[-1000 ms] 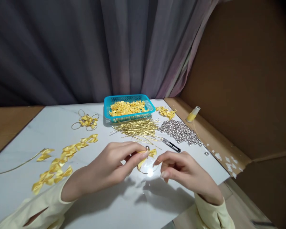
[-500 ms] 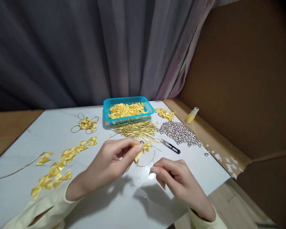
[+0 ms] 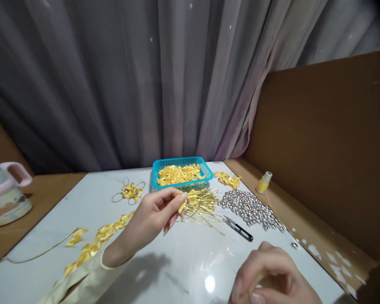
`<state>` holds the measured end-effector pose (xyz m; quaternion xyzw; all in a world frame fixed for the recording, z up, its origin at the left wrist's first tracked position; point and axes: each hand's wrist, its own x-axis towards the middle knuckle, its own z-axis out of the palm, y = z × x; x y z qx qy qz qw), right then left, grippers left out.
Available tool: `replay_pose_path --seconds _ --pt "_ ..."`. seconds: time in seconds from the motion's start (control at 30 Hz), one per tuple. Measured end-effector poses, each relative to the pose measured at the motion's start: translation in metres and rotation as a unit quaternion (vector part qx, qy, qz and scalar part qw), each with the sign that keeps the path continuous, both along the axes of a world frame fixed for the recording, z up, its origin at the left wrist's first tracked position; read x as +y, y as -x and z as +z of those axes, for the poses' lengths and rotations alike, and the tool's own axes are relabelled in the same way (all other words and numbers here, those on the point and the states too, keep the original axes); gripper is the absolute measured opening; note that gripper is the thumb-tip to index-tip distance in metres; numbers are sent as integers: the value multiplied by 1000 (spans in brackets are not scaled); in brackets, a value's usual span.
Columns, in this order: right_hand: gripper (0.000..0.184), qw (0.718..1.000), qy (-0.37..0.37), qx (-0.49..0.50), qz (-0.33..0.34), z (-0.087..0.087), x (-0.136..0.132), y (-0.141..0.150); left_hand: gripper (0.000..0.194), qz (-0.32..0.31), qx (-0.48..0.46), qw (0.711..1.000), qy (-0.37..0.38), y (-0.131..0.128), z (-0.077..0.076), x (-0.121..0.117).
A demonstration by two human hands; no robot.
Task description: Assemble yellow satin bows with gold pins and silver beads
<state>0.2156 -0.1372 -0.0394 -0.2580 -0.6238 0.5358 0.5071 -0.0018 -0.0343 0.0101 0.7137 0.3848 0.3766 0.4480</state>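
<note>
My left hand (image 3: 156, 213) pinches a yellow ribbon bow (image 3: 191, 196) between thumb and fingertips, above the white tabletop. A thin cord loops at the bow's right side. At the lower right, close to the camera, my right hand (image 3: 272, 276) has its fingers curled in; whether anything is between them is hidden. Behind the bow lies a heap of gold twist ties (image 3: 205, 202). Black-handled thread snips (image 3: 238, 228) rest to the right of it, beside a pile of silver beads (image 3: 250, 209).
A blue basket (image 3: 156, 166) of yellow bows stands at the back. More bows (image 3: 104, 233) lie in a line at left, near a looped bow cluster (image 3: 132, 191). A thread spool (image 3: 263, 183) stands on the right, and a pink-handled mug (image 3: 8, 196) at far left.
My right hand has moved down and right, away from the bow and nearer the camera. The view has tilted up, bringing in the mug. My left hand still holds the bow.
</note>
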Motion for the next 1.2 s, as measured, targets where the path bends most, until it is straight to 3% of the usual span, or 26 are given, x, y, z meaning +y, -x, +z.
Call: replay_pose_path --seconds 0.13,0.27,0.43,0.53,0.6,0.7,0.77,0.93,1.2 --pt "22 998 -59 30 -8 22 17 0 27 8 -32 999 -8 6 14 3" --pt "18 982 -178 61 7 45 33 2 30 -22 -74 997 14 9 20 4" --pt "7 951 -268 22 -151 59 47 4 27 -4 -91 996 1 7 12 4" --pt "8 966 -245 21 -78 58 52 6 26 26 -81 996 -32 6 7 3" --pt "10 982 -188 7 -36 57 55 8 26 33 -83 995 -43 6 6 2" --pt "5 994 -66 -47 -67 56 59 10 24 24 -92 995 -33 6 6 0" --pt "5 989 -24 -101 -107 56 62 12 25 13 -94 995 -19 6 5 -1" --pt "19 947 -136 -222 -190 54 65 17 25 3 -92 996 3 4 2 -2" --pt "21 911 -218 -295 -191 50 63 20 25 -7 -84 996 15 -2 2 -3"
